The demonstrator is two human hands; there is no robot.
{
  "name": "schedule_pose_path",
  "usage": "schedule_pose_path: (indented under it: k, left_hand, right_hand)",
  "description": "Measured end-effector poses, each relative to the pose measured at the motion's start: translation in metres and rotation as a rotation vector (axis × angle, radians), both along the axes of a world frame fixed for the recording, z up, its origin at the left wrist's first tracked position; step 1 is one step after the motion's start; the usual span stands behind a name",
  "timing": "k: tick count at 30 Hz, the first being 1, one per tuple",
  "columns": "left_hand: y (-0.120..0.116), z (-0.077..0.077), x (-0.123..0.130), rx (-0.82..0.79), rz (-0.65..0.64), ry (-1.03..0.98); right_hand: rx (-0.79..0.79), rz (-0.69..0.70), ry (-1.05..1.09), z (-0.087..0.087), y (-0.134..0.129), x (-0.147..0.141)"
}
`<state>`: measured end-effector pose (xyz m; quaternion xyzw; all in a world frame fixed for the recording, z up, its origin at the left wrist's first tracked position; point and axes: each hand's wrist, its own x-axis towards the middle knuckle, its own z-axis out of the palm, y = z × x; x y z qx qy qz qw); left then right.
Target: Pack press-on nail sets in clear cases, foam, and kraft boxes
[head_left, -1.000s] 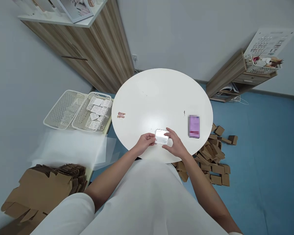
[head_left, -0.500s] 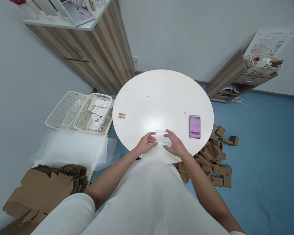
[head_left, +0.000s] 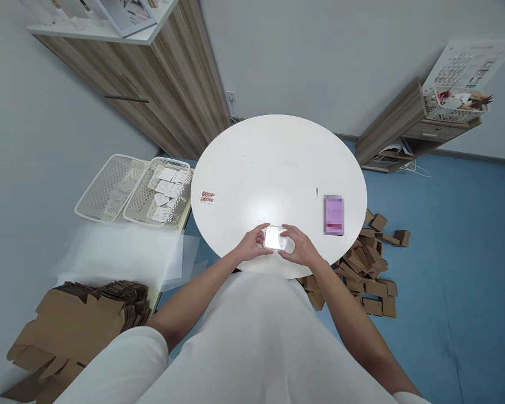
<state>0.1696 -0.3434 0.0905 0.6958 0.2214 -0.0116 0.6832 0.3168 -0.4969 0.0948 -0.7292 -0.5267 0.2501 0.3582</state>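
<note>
A small clear plastic case (head_left: pixel 274 238) lies between my two hands near the front edge of the white oval table (head_left: pixel 286 151), with light glaring off its surface. My left hand (head_left: pixel 252 244) holds its left end between thumb and fingers. On the right end, my right hand (head_left: pixel 298 246) grips it, fingers at the top edge and thumb below. At the table's left lies a small set of reddish-brown oval pieces (head_left: pixel 207 197). A phone-like item with a purple, blurred surface (head_left: pixel 334 215) rests on the right side, near a tiny dark mark (head_left: pixel 317 192).
Left of the table are two white baskets (head_left: pixel 109 188), one holding cards (head_left: pixel 168 188), above translucent sheets (head_left: pixel 126 252) and stacked flat cardboard (head_left: pixel 67 331). Small brown boxes (head_left: pixel 374 289) lie on the floor at right. A wooden cabinet (head_left: pixel 172 84) and shelf unit (head_left: pixel 395 129) stand behind.
The case now reflects light brightly across its surface. My left thumb and fingers have spread wider around its left end. The whole view has shifted slightly.
</note>
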Motion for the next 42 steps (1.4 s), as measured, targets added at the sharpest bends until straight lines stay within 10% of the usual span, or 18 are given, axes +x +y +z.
schedule_pose_path:
  k: [25, 36, 42]
  left_hand:
    - [-0.006, 0.01, 0.002, -0.22, 0.163, 0.083]
    - [-0.018, -0.004, -0.01, -0.182, 0.185, 0.097]
    - [-0.021, -0.019, -0.016, -0.179, 0.31, 0.147]
  right_hand:
    - [0.033, -0.093, 0.235, 0.033, -0.005, 0.019]
    - [-0.062, -0.497, 0.775, 0.004, 0.011, 0.014]
    - [-0.065, -0.538, 0.717, -0.021, -0.008, -0.02]
